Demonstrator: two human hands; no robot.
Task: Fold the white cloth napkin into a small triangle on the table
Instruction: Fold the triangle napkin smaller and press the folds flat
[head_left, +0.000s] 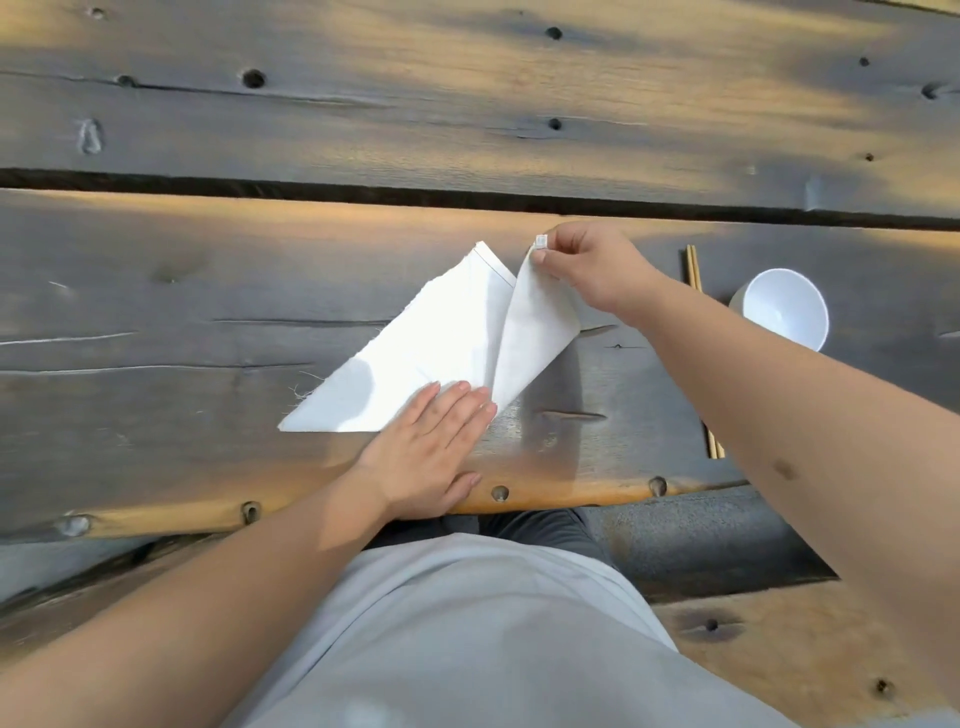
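Head view. White cloth napkin (431, 353) on wooden table (208, 291), already a triangle. Right hand (592, 270) pinched shut on lifted corner with label tab; left hand (431, 447) flat, fingers together, pressing near edge below that pinch. Risk: crooked crease if pressing hand slips. Right of pinch: chopsticks (694, 270), bowl (784, 309).

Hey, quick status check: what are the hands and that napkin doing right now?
Left hand flat, pinning napkin near edge. Right hand pinching raised corner, flap lifted mid-fold. Chopsticks and white bowl off to the right, clear of the fold.
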